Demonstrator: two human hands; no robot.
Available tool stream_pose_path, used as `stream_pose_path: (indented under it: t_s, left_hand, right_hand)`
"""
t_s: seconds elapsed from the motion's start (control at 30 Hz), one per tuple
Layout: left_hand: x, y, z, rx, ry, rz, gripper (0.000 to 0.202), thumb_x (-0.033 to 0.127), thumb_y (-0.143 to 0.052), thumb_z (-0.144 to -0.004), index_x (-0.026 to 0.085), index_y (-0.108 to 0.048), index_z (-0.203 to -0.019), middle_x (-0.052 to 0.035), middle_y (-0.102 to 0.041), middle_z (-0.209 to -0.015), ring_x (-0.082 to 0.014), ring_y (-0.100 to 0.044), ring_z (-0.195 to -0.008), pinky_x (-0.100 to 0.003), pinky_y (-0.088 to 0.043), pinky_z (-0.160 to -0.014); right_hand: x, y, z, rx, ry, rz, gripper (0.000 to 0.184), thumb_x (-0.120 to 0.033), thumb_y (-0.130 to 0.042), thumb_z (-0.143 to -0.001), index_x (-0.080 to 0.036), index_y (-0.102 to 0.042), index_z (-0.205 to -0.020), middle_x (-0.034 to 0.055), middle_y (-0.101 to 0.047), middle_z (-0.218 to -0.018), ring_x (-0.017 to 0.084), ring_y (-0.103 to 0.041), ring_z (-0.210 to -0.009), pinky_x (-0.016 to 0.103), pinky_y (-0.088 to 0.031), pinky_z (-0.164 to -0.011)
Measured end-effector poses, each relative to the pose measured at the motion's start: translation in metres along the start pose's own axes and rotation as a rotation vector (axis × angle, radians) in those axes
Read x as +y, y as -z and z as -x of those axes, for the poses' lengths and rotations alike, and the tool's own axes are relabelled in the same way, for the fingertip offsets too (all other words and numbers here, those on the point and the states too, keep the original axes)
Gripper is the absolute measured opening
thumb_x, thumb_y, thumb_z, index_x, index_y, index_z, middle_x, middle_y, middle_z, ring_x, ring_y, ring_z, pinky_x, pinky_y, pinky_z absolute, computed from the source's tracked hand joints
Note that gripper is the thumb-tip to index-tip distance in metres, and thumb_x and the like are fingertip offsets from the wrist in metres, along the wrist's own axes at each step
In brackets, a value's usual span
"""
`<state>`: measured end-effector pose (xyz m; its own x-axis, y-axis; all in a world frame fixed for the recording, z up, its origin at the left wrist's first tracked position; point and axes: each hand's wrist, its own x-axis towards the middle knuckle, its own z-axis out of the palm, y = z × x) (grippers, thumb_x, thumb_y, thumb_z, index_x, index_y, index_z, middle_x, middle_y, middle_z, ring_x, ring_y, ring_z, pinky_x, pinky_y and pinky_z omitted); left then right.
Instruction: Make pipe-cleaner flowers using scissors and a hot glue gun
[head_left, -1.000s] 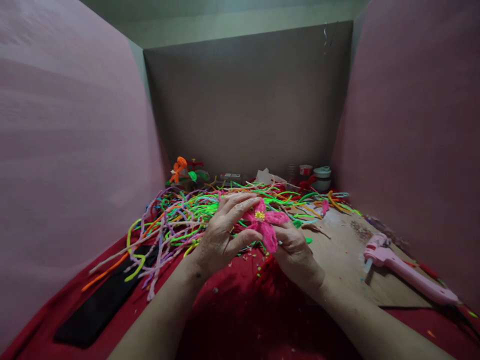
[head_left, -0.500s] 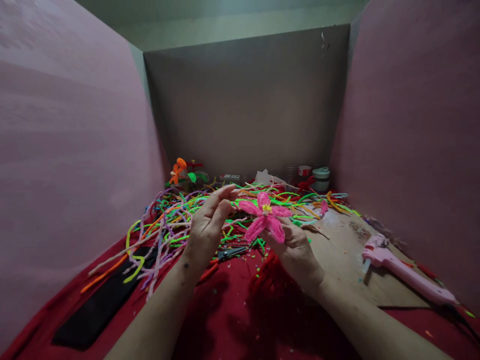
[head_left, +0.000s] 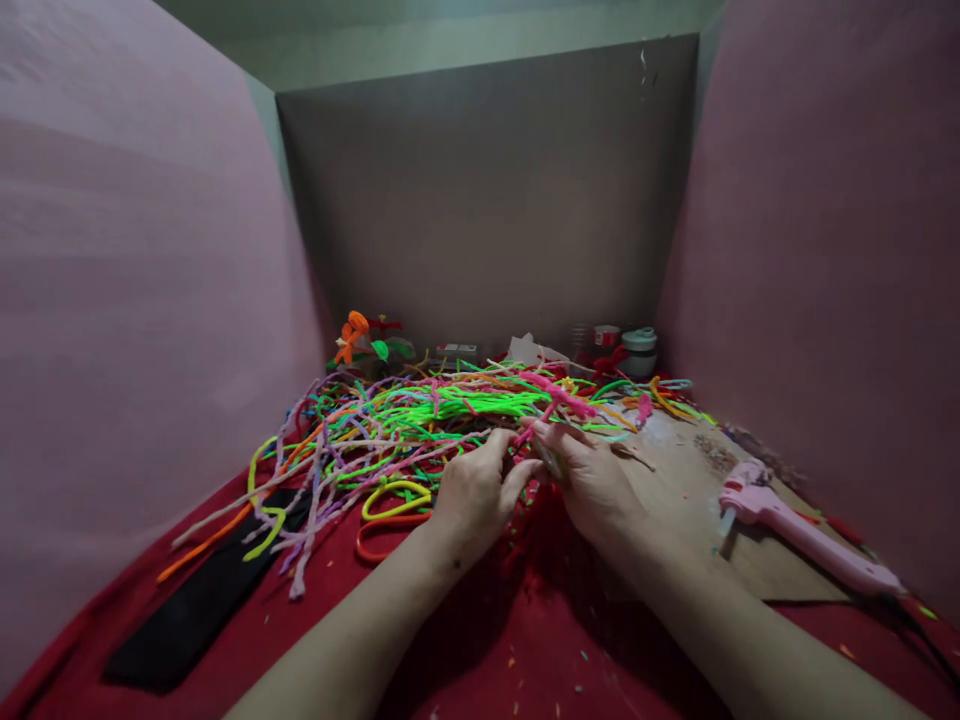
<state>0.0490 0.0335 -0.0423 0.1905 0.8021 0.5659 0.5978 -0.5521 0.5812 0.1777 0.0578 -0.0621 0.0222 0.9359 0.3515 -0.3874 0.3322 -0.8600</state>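
A pink pipe-cleaner flower (head_left: 562,398) with a yellow centre is tilted away, so I see its petals side-on and its pink stem below. My right hand (head_left: 600,490) pinches the stem just under the bloom. My left hand (head_left: 476,495) is closed, thumb and fingers pressed together at the lower stem; its exact grip is partly hidden. Scissors with a yellow loop and a red loop (head_left: 384,520) lie left of my left hand, their blades hidden behind it. Behind both hands spreads a heap of coloured pipe cleaners (head_left: 420,410).
On the right, a pink glue gun (head_left: 810,530) lies on a brown board (head_left: 675,540). A black flat item (head_left: 180,620) rests on the red cloth (head_left: 300,640) at left. An orange flower (head_left: 351,338) and a lidded cup (head_left: 639,350) stand at the back.
The flower has turned from facing me to side-on. My left hand has come down and right, from apart with fingers stretched to closed at the stem, uncovering the scissors' handles.
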Motion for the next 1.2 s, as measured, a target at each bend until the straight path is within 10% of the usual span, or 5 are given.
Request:
stream_pose_path:
  t_s: [0.37,0.9,1.2]
  left_hand:
    - [-0.012,-0.01,0.0,-0.007,-0.153,-0.358,0.018,0.015,-0.036,-0.087,0.019,-0.053,-0.083,-0.0023,-0.059,-0.071,-0.0141,-0.053,-0.062,-0.023,-0.034,-0.057]
    - [0.013,0.004,-0.007,-0.182,0.498,0.886,0.022,0.035,-0.056,-0.078,0.016,-0.048,-0.068,0.0097,-0.031,-0.045,-0.0028,-0.02,-0.038,-0.016,-0.017,-0.039]
    - [0.002,0.008,-0.007,-0.433,0.525,1.27,0.016,0.028,-0.05,-0.085,0.017,-0.049,-0.074,0.0114,-0.026,-0.044,-0.002,-0.008,-0.034,-0.015,-0.015,-0.033]
  right_hand:
    - [-0.009,-0.009,0.009,-0.036,-0.138,-0.062,0.019,-0.035,-0.067,-0.068,-0.02,-0.073,-0.078,0.0015,-0.07,-0.075,0.02,-0.06,-0.082,0.034,-0.043,-0.08]
    - [-0.004,0.0,0.0,-0.131,-0.146,-0.098,0.01,-0.028,-0.066,-0.071,-0.019,-0.069,-0.072,-0.0003,-0.063,-0.066,0.012,-0.051,-0.059,0.024,-0.04,-0.055]
    - [-0.001,0.001,-0.004,-0.251,-0.247,-0.362,0.015,-0.026,-0.07,-0.066,-0.019,-0.069,-0.079,-0.0003,-0.064,-0.066,0.01,-0.05,-0.056,0.023,-0.037,-0.051]
